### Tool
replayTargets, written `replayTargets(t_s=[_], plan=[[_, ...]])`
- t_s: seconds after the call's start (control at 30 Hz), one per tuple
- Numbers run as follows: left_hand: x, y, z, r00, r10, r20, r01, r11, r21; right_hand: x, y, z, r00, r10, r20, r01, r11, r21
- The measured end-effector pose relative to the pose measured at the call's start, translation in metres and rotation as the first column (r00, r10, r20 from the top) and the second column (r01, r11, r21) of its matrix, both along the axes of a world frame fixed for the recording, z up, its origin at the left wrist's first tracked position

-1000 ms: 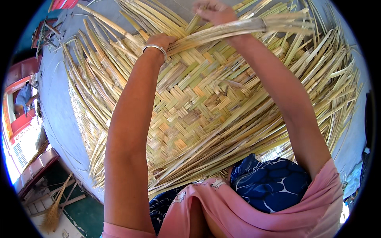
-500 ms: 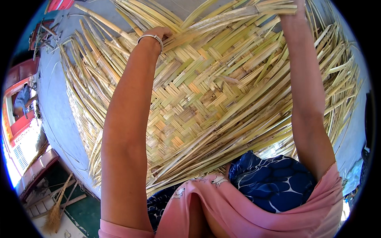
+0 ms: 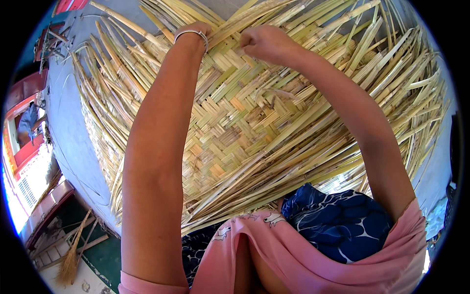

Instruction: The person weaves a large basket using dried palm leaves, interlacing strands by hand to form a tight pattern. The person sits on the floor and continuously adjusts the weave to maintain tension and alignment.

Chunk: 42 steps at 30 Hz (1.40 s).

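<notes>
A large mat (image 3: 230, 127) of flat split reed strips, woven in a diagonal pattern, lies before me with long loose ends round its rim. My left hand (image 3: 199, 30), with a silver bangle at the wrist, is closed on reed strips (image 3: 254, 18) at the mat's far edge. Its fingertips are mostly hidden. Just to the right, my right hand (image 3: 267, 43) is over the weave with its fingers curled in. Whatever those fingers pinch, if anything, cannot be made out.
Loose strips (image 3: 303, 142) slant across the mat's near right part, close to my body. Grey floor (image 3: 73, 127) surrounds the mat. At the lower left are a straw broom (image 3: 71, 259) and a wooden frame (image 3: 51, 255). Blue plastic (image 3: 435, 215) shows at the right rim.
My right hand has come from the far right, where it held a bundle of strips, inward and nearer to my left hand. The strips' right ends have shifted. My left hand has moved slightly farther away.
</notes>
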<state>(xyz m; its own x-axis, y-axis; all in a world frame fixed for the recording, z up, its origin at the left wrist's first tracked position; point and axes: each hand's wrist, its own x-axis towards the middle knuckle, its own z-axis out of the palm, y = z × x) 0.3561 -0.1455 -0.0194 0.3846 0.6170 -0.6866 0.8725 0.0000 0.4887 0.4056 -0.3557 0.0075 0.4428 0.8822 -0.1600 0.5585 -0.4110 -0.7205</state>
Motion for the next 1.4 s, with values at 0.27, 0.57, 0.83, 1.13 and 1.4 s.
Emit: replayTargets(t_s=[0.27,0.57,0.83,1.13,1.4], plan=[[-0.007,0.036,-0.029,0.690,-0.692,-0.213,0.720,0.627,0.297,-0.005,0.022,-0.013,0.974,0.097,0.203,-0.051,0.974,-0.219],[-0.021,0.041,-0.034,0.937,-0.317,0.143,0.304,0.946,0.109,0.006,0.029,-0.006,0.974,0.190,0.121,-0.152,0.951,-0.270],[-0.003,-0.010,0.000,0.988,0.134,0.079,-0.139,0.988,0.070,0.011,0.035,-0.013,0.953,0.250,0.172,-0.185,0.927,-0.325],[-0.020,0.048,-0.056,0.942,-0.235,0.241,0.229,0.972,0.051,0.020,0.042,-0.009,0.971,0.239,-0.013,-0.224,0.886,-0.407],[-0.021,-0.007,0.009,0.979,-0.003,0.205,0.017,0.998,-0.068,0.015,0.038,-0.015,0.960,0.207,0.189,-0.128,0.924,-0.361]])
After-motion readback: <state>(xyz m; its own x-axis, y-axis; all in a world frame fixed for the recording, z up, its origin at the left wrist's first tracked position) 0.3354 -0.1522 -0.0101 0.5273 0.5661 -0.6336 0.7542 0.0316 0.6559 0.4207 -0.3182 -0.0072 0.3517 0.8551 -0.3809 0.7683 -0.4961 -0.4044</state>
